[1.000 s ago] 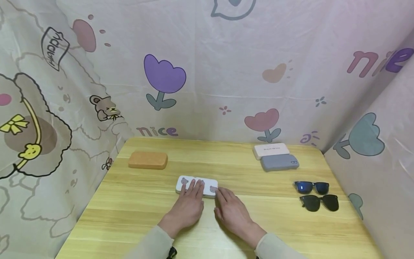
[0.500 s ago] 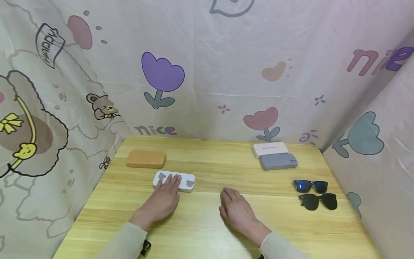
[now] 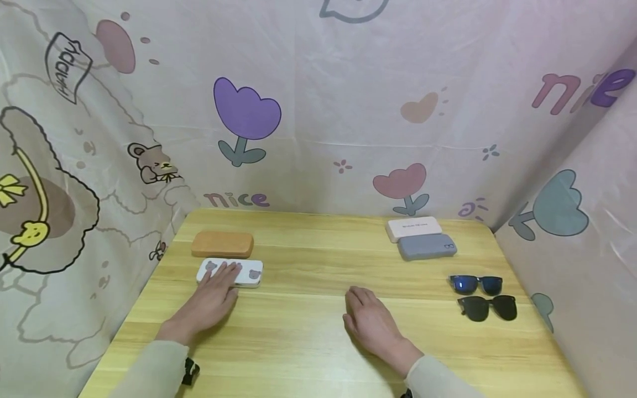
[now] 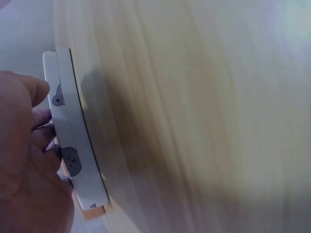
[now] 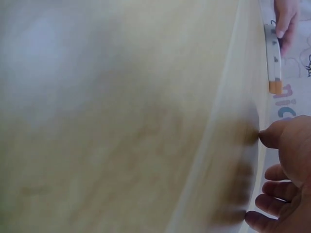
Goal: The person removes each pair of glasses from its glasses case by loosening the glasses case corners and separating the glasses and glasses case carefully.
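My left hand (image 3: 206, 304) lies with its fingers on top of a white glasses case (image 3: 251, 270) printed with bear heads. That case is closed and flat on the table, just in front of an orange glasses case (image 3: 222, 244). From the left wrist, the white case (image 4: 83, 150) shows its long side with a thin seam, and the fingers reach over its lid. Over on the other side, my right hand (image 3: 374, 325) rests on the table with loosely bent fingers and holds nothing. In the right wrist view its fingertips (image 5: 260, 221) touch or nearly touch the tabletop.
A white case with printed text (image 3: 414, 226) stands at the back right, with a grey-blue glasses case (image 3: 427, 247) against its front. Two pairs of sunglasses, one blue-lensed (image 3: 475, 284) and one black (image 3: 489, 308), lie near the right edge. Printed cloth (image 3: 318, 110) hangs around the table.
The white bear case has slid left and slightly back under my left hand, from mid-table to before the orange case. My right hand has come off its side and moved slightly right.
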The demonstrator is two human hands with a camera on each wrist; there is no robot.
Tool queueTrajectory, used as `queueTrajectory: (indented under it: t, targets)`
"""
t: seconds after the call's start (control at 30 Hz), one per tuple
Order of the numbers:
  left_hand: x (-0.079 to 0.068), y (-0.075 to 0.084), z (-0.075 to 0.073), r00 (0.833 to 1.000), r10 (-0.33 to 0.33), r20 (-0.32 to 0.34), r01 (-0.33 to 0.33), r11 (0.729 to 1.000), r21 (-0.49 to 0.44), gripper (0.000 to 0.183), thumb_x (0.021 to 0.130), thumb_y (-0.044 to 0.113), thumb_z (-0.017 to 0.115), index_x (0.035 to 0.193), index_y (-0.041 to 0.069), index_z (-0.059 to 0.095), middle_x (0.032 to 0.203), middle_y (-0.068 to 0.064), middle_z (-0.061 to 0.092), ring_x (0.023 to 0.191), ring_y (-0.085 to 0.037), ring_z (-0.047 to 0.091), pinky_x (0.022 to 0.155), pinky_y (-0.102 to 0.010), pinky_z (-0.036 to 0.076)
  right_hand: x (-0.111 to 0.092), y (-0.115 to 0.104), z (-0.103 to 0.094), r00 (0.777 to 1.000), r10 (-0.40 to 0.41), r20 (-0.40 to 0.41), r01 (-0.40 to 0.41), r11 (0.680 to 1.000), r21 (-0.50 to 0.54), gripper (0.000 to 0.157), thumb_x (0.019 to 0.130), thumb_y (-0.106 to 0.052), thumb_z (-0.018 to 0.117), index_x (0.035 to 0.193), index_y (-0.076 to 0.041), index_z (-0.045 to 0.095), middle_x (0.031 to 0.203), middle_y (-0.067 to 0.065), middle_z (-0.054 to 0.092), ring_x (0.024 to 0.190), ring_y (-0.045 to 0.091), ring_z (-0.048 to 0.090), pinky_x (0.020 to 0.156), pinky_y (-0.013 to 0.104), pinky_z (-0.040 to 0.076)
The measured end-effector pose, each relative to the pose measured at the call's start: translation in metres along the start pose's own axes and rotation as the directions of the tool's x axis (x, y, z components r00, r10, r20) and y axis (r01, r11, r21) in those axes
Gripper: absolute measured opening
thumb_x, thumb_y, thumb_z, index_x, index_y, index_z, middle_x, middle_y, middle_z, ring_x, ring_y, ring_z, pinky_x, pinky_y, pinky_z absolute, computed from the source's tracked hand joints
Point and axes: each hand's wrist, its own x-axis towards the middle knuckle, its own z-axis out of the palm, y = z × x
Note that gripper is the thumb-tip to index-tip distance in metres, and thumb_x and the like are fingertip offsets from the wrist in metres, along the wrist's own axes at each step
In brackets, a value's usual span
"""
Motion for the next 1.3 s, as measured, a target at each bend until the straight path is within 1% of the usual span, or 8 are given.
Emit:
queueTrajectory:
  t: [0.3,0.47,0.67,0.8,0.9,1.03,1.13,1.3]
  targets:
    - [-0.004,-0.025,-0.007,0.999,-0.016,-0.03,0.015,1.0,-0.019,0.054,0.112,0.02,0.044,0.161,-0.002,0.036,0.166,-0.026,0.035,0.156,-0.049,0.025,0.126,-0.066,0.014,-0.003,0.008,-0.002,1.0,0.025,0.018,-0.025,0.999,-0.024,0.052,0.099,-0.03,0.071,0.137,0.003,0.063,0.143,0.022,0.063,0.133,0.037,0.059,0.114,0.05,0.047]
    - [-0.005,-0.034,-0.011,0.999,-0.028,-0.029,0.027,0.999,-0.044,0.055,0.112,0.022,0.043,0.161,-0.001,0.036,0.166,-0.026,0.035,0.156,-0.05,0.025,0.127,-0.065,0.012,-0.003,0.011,-0.003,0.999,0.048,0.023,-0.048,0.999,-0.014,0.052,0.098,-0.03,0.073,0.137,0.004,0.063,0.143,0.022,0.062,0.134,0.038,0.058,0.115,0.051,0.046]
    - [-0.006,-0.038,-0.013,0.999,-0.035,-0.026,0.033,0.997,-0.064,0.055,0.113,0.025,0.043,0.161,0.0,0.037,0.166,-0.027,0.035,0.156,-0.051,0.025,0.128,-0.063,0.01,-0.003,0.02,-0.005,0.997,0.078,0.018,-0.078,0.997,-0.009,0.053,0.098,-0.029,0.074,0.137,0.004,0.063,0.143,0.022,0.062,0.134,0.039,0.058,0.114,0.052,0.047]
    - [-0.003,-0.031,-0.012,0.997,-0.061,-0.036,0.061,0.998,-0.013,0.057,0.113,0.031,0.044,0.159,-0.002,0.04,0.164,-0.029,0.037,0.154,-0.052,0.027,0.126,-0.066,0.011,-0.001,0.031,-0.008,0.996,0.087,0.006,-0.087,0.996,-0.012,0.052,0.098,-0.028,0.074,0.136,0.006,0.063,0.142,0.024,0.062,0.133,0.04,0.058,0.114,0.052,0.046]
    - [0.001,-0.02,-0.01,0.995,-0.09,-0.049,0.092,0.995,0.039,0.058,0.112,0.033,0.044,0.156,-0.005,0.044,0.162,-0.032,0.038,0.152,-0.055,0.029,0.124,-0.069,0.014,0.002,0.046,-0.011,0.994,0.105,0.009,-0.105,0.994,-0.008,0.053,0.098,-0.027,0.074,0.137,0.006,0.062,0.144,0.026,0.06,0.135,0.043,0.057,0.115,0.055,0.045]
    - [0.004,-0.008,-0.006,0.993,-0.106,-0.047,0.109,0.992,0.06,0.058,0.112,0.033,0.045,0.155,-0.006,0.044,0.161,-0.033,0.038,0.151,-0.056,0.028,0.123,-0.07,0.017,0.009,0.074,-0.021,0.986,0.164,0.012,-0.164,0.986,-0.006,0.057,0.099,-0.026,0.071,0.144,0.007,0.056,0.149,0.029,0.055,0.139,0.047,0.052,0.116,0.06,0.041]
    - [0.004,-0.005,-0.003,0.993,-0.107,-0.041,0.11,0.992,0.064,0.059,0.113,0.035,0.044,0.155,-0.007,0.043,0.162,-0.034,0.037,0.152,-0.056,0.027,0.123,-0.07,0.018,0.017,0.101,-0.031,0.98,0.197,-0.028,-0.198,0.979,-0.047,0.06,0.1,-0.023,0.069,0.147,0.009,0.051,0.15,0.031,0.053,0.139,0.05,0.051,0.117,0.062,0.04]
    - [0.004,-0.006,0.0,0.993,-0.109,-0.044,0.112,0.991,0.07,0.06,0.113,0.034,0.044,0.155,-0.008,0.043,0.163,-0.033,0.035,0.153,-0.055,0.026,0.123,-0.07,0.017,0.026,0.147,-0.046,0.966,0.23,-0.113,-0.246,0.958,-0.149,0.055,0.097,-0.013,0.064,0.142,0.015,0.049,0.144,0.037,0.053,0.135,0.053,0.051,0.118,0.061,0.037]
